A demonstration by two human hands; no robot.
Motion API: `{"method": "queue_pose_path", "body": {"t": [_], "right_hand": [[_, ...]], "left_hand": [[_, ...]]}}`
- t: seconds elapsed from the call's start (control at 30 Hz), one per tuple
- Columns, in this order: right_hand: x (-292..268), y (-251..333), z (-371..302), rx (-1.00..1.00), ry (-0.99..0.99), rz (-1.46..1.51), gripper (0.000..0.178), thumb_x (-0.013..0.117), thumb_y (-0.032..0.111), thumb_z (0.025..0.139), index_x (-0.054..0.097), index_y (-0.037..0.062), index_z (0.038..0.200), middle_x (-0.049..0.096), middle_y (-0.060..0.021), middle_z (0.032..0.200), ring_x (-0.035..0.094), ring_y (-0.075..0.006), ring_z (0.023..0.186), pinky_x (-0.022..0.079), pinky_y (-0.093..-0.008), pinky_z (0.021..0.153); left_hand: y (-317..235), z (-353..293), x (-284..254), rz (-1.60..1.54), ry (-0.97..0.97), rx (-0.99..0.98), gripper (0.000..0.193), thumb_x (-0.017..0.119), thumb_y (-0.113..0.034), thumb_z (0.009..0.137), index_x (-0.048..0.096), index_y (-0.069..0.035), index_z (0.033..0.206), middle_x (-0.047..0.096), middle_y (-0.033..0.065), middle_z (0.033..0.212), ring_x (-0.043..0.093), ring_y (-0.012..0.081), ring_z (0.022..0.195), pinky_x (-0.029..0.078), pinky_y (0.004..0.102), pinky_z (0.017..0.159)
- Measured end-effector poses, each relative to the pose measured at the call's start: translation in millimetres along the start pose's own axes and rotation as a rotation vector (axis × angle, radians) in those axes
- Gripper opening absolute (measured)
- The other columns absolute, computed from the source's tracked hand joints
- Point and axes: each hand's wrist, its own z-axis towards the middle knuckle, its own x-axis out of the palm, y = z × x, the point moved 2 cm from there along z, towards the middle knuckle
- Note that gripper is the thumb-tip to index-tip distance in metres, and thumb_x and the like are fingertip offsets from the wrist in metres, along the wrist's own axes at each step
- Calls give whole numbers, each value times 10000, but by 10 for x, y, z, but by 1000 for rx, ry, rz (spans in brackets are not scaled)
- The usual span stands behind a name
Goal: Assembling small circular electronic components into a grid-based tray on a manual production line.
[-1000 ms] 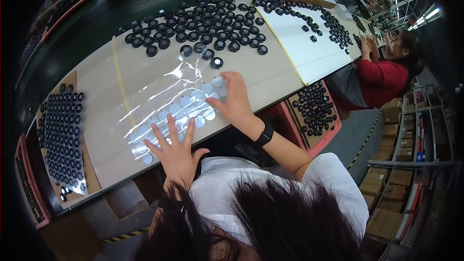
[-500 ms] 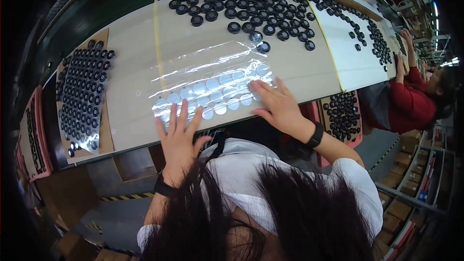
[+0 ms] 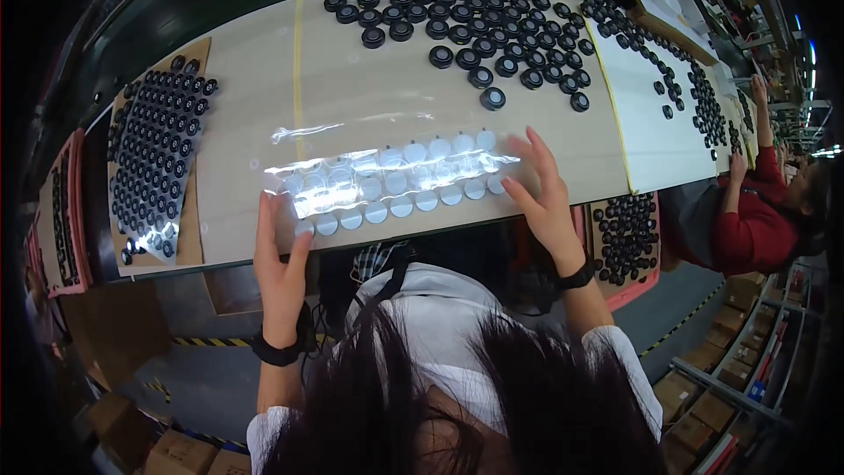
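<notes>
A clear plastic sheet (image 3: 371,187) lies on the worktable, crossed by bright glare. Rows of round pale discs (image 3: 401,206) show on it; the glare hides some. At the sheet's left end is my left hand (image 3: 280,286), fingers pointing away and thumb apart beside the nearest discs. My right hand (image 3: 550,215) is at the right end, its thumb near the last discs and its fingers spread upward. Both hands look open, and whether either touches the sheet's edge is hard to see. Black round parts (image 3: 481,77) with grey centres lie loose beyond the sheet.
To the left, a brown board (image 3: 191,237) carries rows of black round parts under clear film. Yellow tape (image 3: 298,79) crosses the table (image 3: 237,132). A pink-edged tray (image 3: 629,295) of black parts stands below the table edge at right. A person in a red top (image 3: 747,233) works farther right.
My hands have moved apart to the sheet's two ends, no longer lying flat over the discs. The glare on the sheet has shifted and the view has tilted slightly.
</notes>
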Motion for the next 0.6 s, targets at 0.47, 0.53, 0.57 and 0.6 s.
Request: {"method": "queue_pose_path", "body": {"t": [0.47, 0.53, 0.57, 0.6], "right_hand": [[-694, 75, -388, 468, -28, 282, 357, 536, 15, 776, 468, 17, 1126, 490, -2, 558, 385, -40, 412, 301, -179, 390], [-619, -170, -309, 547, 123, 160, 321, 521, 36, 793, 486, 34, 1112, 484, 9, 541, 381, -33, 420, 301, -179, 395], [-599, -254, -241, 550, 129, 163, 321, 521, 36, 793, 486, 34, 1112, 484, 9, 541, 381, -33, 420, 301, -179, 395], [-559, -338, -139, 505, 196, 105, 325, 519, 59, 803, 479, 57, 1126, 483, 6, 534, 392, -38, 429, 307, -185, 400]], "left_hand": [[-610, 7, 267, -360, 375, -355, 743, 540, 45, 751, 140, -118, 1356, 519, 26, 622, 475, 70, 524, 433, 206, 488], [-515, 134, 325, -381, 486, -470, 738, 533, 40, 759, 148, -154, 1358, 508, 19, 610, 469, 64, 498, 432, 201, 448], [-505, 188, 326, -357, 529, -455, 726, 524, 37, 764, 152, -157, 1357, 500, 14, 597, 473, 71, 477, 431, 209, 432], [-479, 245, 327, -333, 571, -441, 713, 515, 35, 770, 156, -159, 1355, 492, 8, 584, 477, 79, 456, 431, 218, 415]]}}
